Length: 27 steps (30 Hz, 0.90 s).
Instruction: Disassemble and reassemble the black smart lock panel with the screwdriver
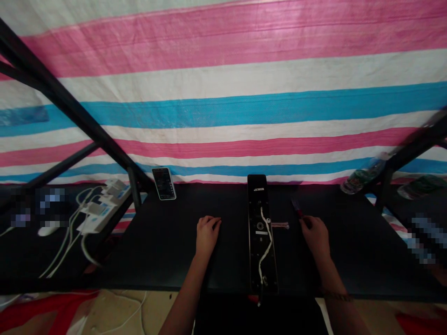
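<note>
Head view shows me the right hand pinching what looks like a small brush between thumb and fingers. I see the left hand resting on the black tabletop, fingers loosely bent and slightly parted. Between them lies a long black panel, a white cable running along it; beside its right edge I make out a pinkish strip, details too small. Farther out, I have a phone propped at back left, a tilted plastic bottle at back right, and a power strip far left.
</note>
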Each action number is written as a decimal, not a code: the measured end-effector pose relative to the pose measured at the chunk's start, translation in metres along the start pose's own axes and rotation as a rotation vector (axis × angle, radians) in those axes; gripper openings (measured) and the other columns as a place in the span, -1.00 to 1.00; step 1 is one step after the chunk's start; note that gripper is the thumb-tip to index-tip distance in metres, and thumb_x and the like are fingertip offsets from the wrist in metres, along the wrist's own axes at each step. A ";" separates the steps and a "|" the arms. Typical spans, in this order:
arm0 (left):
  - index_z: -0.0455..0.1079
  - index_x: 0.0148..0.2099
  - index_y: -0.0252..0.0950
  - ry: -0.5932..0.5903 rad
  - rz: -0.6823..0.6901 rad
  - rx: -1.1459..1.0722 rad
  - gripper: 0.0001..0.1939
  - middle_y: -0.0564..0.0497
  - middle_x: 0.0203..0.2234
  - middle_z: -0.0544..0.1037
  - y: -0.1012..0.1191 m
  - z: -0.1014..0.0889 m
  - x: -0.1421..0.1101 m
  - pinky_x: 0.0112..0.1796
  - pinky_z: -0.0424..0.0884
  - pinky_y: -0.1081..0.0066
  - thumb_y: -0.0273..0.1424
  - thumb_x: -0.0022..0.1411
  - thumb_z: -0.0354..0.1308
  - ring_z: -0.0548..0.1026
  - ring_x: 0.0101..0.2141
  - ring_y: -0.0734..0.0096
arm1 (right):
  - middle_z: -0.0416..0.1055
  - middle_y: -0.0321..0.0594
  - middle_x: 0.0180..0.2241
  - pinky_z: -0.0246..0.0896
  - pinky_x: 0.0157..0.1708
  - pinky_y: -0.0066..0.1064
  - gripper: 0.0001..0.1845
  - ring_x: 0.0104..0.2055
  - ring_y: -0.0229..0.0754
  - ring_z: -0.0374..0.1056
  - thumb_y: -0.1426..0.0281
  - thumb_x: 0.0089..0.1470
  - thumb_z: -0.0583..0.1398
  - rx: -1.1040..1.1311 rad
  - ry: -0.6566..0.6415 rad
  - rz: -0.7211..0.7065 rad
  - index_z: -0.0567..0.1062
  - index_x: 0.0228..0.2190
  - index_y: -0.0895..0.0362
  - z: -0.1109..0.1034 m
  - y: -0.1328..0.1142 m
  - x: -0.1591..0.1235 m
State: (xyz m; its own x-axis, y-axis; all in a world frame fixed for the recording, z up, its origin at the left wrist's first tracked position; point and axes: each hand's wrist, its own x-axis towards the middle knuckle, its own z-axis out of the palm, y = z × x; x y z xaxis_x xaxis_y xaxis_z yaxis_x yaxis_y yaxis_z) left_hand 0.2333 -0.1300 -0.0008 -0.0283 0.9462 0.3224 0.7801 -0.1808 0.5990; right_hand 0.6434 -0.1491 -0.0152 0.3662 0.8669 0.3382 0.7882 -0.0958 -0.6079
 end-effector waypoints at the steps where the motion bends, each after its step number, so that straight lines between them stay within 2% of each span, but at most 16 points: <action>1: 0.65 -0.13 -0.18 0.005 -0.003 -0.001 -0.78 -0.09 -0.28 0.58 0.000 0.000 0.000 -0.08 0.43 0.07 -0.35 0.33 0.16 0.47 -0.20 0.08 | 0.50 0.13 -0.26 0.35 -0.10 0.08 -0.48 -0.20 0.18 0.42 0.02 0.18 0.10 0.007 0.037 -0.011 0.59 -0.25 0.21 0.001 -0.006 0.001; 3: 0.65 -0.13 -0.17 0.015 -0.008 -0.007 -0.78 -0.08 -0.28 0.58 0.000 0.001 -0.001 -0.09 0.44 0.07 -0.34 0.32 0.16 0.47 -0.20 0.08 | 0.49 0.13 -0.21 0.35 -0.04 0.08 -0.50 -0.13 0.17 0.42 0.04 0.21 0.13 0.072 0.119 -0.065 0.59 -0.17 0.21 0.005 -0.028 0.003; 5: 0.65 -0.12 -0.16 0.025 -0.014 -0.017 -0.79 -0.08 -0.28 0.58 0.001 0.001 -0.001 -0.09 0.45 0.07 -0.32 0.31 0.18 0.48 -0.20 0.07 | 0.48 0.12 -0.10 0.38 0.01 0.03 -0.52 -0.05 0.13 0.44 0.08 0.23 0.17 0.218 0.125 -0.155 0.57 -0.05 0.19 0.014 -0.060 0.004; 7: 0.64 -0.10 -0.16 0.042 -0.024 -0.031 -0.78 -0.09 -0.27 0.59 0.003 0.001 -0.001 -0.08 0.46 0.04 -0.31 0.29 0.21 0.48 -0.19 0.06 | 0.42 0.09 0.11 0.30 0.15 0.06 -0.49 0.16 0.12 0.37 0.12 0.25 0.19 0.318 -0.005 -0.298 0.48 0.13 0.09 0.027 -0.095 0.007; 9: 0.63 -0.06 -0.16 0.069 -0.040 -0.051 -0.76 -0.10 -0.23 0.59 0.007 0.000 -0.005 -0.04 0.45 0.00 -0.28 0.28 0.22 0.49 -0.16 0.04 | 0.26 0.05 0.31 0.13 0.26 0.19 -0.44 0.39 0.19 0.11 0.15 0.24 0.21 0.333 -0.107 -0.400 0.41 0.23 0.01 0.041 -0.124 0.012; 12: 0.62 -0.02 -0.18 0.118 -0.073 -0.091 -0.73 -0.15 -0.14 0.58 0.020 -0.003 -0.022 0.03 0.44 -0.05 -0.26 0.31 0.19 0.50 -0.08 0.01 | 0.11 -0.05 0.41 0.08 0.25 0.32 -0.55 0.48 0.26 -0.09 0.25 0.26 0.20 0.327 -0.186 -0.446 0.50 0.16 -0.07 0.057 -0.143 0.022; 14: 0.61 -0.01 -0.18 0.130 -0.089 -0.133 -0.72 -0.16 -0.12 0.59 0.036 -0.001 -0.041 0.05 0.45 -0.02 -0.27 0.37 0.13 0.52 -0.05 0.03 | 0.20 -0.07 0.38 0.09 0.24 0.32 -0.65 0.48 0.24 -0.08 0.31 0.24 0.21 0.356 -0.188 -0.465 0.60 0.05 -0.06 0.063 -0.143 0.027; 16: 0.60 0.03 -0.17 0.107 -0.092 -0.186 -0.69 -0.14 -0.08 0.61 0.056 0.004 -0.062 0.04 0.49 0.07 -0.27 0.41 0.07 0.56 -0.03 0.10 | 0.38 -0.06 0.26 0.08 0.25 0.32 -0.75 0.46 0.22 -0.02 0.33 0.22 0.24 0.406 -0.169 -0.485 0.66 -0.11 -0.02 0.063 -0.142 0.031; 18: 0.54 0.13 -0.15 0.034 -0.120 -0.352 -0.64 -0.13 0.03 0.61 0.077 0.012 -0.080 0.11 0.47 0.10 -0.26 0.45 0.03 0.57 0.04 0.14 | 0.52 -0.07 0.13 0.06 0.27 0.35 -0.83 0.44 0.22 0.04 0.33 0.21 0.25 0.469 -0.159 -0.503 0.68 -0.24 0.01 0.056 -0.147 0.032; 21: 0.42 0.29 -0.15 -0.087 -0.203 -0.616 -0.55 -0.13 0.20 0.52 0.099 0.023 -0.095 0.24 0.35 0.06 -0.21 0.46 0.00 0.48 0.19 0.12 | 0.56 -0.09 0.08 0.04 0.31 0.32 -0.83 0.45 0.18 0.00 0.31 0.23 0.24 0.573 -0.140 -0.528 0.66 -0.32 0.00 0.030 -0.168 0.029; 24: 0.39 0.31 -0.20 -0.133 -0.259 -0.699 -0.51 -0.16 0.24 0.49 0.106 0.028 -0.094 0.27 0.30 0.03 -0.18 0.46 -0.03 0.46 0.21 0.10 | 0.53 -0.19 0.11 0.03 0.36 0.26 -0.86 0.46 0.12 -0.01 0.32 0.22 0.26 0.656 -0.098 -0.534 0.68 -0.29 -0.07 -0.012 -0.191 0.017; 27: 0.39 0.30 -0.21 -0.151 -0.241 -0.687 -0.52 -0.18 0.22 0.49 0.106 0.028 -0.084 0.26 0.31 0.02 -0.18 0.44 0.02 0.45 0.22 0.08 | 0.58 -0.28 0.03 -0.09 0.39 0.36 -0.89 0.44 0.19 0.02 0.27 0.10 0.37 0.719 0.014 -0.435 0.68 -0.28 -0.18 -0.060 -0.191 -0.006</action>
State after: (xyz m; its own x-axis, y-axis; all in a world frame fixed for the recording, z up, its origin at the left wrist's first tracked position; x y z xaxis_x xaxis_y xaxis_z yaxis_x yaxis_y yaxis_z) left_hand 0.3361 -0.2209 0.0152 -0.0244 0.9985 0.0493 0.1954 -0.0436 0.9798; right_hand 0.5206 -0.1653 0.1416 0.1118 0.7479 0.6544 0.3550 0.5850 -0.7292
